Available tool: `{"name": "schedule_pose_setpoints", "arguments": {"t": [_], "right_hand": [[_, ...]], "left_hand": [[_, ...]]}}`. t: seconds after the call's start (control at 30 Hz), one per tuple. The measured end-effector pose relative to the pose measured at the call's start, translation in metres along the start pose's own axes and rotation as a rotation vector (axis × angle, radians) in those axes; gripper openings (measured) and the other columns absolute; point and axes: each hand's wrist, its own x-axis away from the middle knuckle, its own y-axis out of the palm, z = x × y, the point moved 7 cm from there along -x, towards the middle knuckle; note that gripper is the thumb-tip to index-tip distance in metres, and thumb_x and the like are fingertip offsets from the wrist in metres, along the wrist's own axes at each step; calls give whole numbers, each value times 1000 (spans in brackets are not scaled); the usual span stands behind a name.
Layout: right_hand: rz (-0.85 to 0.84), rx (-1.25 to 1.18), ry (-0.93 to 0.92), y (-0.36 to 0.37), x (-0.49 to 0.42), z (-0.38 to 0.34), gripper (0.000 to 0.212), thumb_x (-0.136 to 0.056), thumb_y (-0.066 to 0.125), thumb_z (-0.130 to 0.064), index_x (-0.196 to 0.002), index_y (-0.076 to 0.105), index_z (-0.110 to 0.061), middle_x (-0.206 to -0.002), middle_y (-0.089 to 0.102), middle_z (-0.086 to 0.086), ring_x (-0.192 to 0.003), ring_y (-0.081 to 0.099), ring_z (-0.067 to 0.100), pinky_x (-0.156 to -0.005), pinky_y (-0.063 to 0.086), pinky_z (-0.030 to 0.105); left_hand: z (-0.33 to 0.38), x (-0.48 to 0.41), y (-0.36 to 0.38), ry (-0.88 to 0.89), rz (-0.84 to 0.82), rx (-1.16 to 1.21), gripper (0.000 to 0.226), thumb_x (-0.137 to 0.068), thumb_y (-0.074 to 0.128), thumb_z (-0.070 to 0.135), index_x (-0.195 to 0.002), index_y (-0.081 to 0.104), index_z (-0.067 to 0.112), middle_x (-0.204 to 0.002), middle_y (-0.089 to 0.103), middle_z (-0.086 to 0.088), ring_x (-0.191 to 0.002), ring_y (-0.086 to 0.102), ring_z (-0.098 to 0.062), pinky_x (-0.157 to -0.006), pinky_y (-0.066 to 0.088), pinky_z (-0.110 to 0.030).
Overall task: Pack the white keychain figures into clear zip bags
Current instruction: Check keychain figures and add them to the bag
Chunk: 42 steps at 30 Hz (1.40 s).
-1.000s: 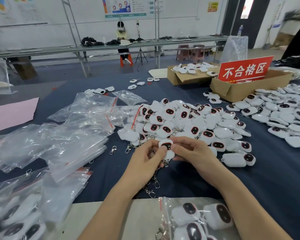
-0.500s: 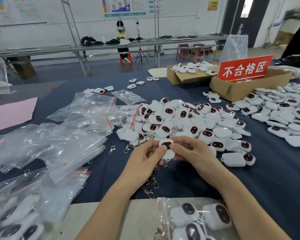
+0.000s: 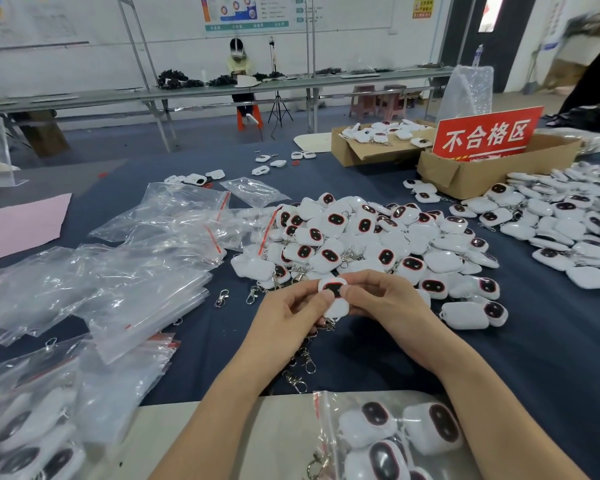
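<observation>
Nothing moved: left hand (image 3: 288, 317) and right hand (image 3: 385, 301) pinch one figure (image 3: 332, 288), pile (image 3: 378, 237) behind, bags (image 3: 136, 271) left.

Both hands hold 1 white keychain figure (image 3: 334, 295) above dark blue surface (image 3: 551, 358): left hand (image 3: 284, 318) and right hand (image 3: 383, 299) pinch its sides, dark face up. Heap of figures (image 3: 378, 240) just behind. Empty zip bags (image 3: 146, 271) at left. Filled bag (image 3: 388, 438) at near edge. Cardboard box (image 3: 482, 171) with red sign (image 3: 487, 135) far right.
</observation>
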Motion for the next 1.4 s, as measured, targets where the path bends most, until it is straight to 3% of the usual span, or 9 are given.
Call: {"name": "schedule_pose_setpoints", "arguments": {"t": [0.57,0.7,0.83,0.93,1.03,1.17,1.23,1.33,1.4], "right_hand": [[-37,-18,-11,1,1,-1,11,-92,70,-15,-95,79,-20,-100,77,8,-92,73,14,-77,56,19],[-47,-31,-51,1,1,-3,20,-86,72,-25,-104,76,-20,-107,76,8,-99,70,16,-87,58,27],[-72,-63,-98,3,1,-5,24,-79,72,-25,-102,77,-20,-109,75,4,-99,68,14,-82,58,25],[-75,-69,-104,3,1,-4,20,-75,75,-27,-95,79,-24,-104,75,2,-96,68,14,-83,59,26],[-84,-57,-111,3,0,-3,20,-73,78,-27,-93,77,-26,-96,75,1,-89,69,13,-81,59,26],[-53,-14,-104,4,-3,-1,41,-68,81,-26,-106,69,-21,-89,70,-1,-82,70,18,-78,60,28],[-29,-8,-98,4,-3,0,39,-67,80,-31,-104,70,-23,-85,67,4,-79,70,16,-72,59,24],[30,-31,-85,-1,-3,1,37,-70,77,-32,-100,68,-13,-94,66,27,-77,69,19,-68,60,24],[66,-26,-75,-3,-3,2,35,-70,77,-32,-94,66,-9,-96,67,28,-74,68,22,-66,60,26]], "left_hand": [[1,0,4,49,4,-119,23,-95,67,22,-115,70,35,-95,75,12,-82,64,-1,-77,51,-15],[2,-1,2,46,59,-78,28,-92,71,27,-110,66,47,-97,73,13,-83,64,-3,-76,53,-22],[5,-2,-3,69,94,-17,29,-87,72,24,-106,70,45,-106,73,11,-99,66,-16,-92,56,-34],[3,-2,-5,55,119,-7,37,-89,70,20,-115,67,46,-102,72,15,-97,68,-9,-88,54,-25],[2,-2,-1,28,140,62,29,-97,65,6,-114,64,30,-99,75,12,-88,71,-7,-85,54,-24],[13,2,5,67,70,-79,33,-102,56,9,-114,70,35,-110,75,18,-106,68,1,-91,49,-13],[13,4,9,49,2,-85,37,-101,55,8,-124,70,32,-113,75,15,-111,66,-1,-96,51,-18],[14,8,14,63,-47,-111,44,-95,55,10,-132,65,33,-112,75,4,-105,68,-24,-98,53,-40],[16,9,18,95,-64,-168,41,-97,56,17,-131,63,38,-110,74,1,-104,66,-33,-94,54,-46]]}}
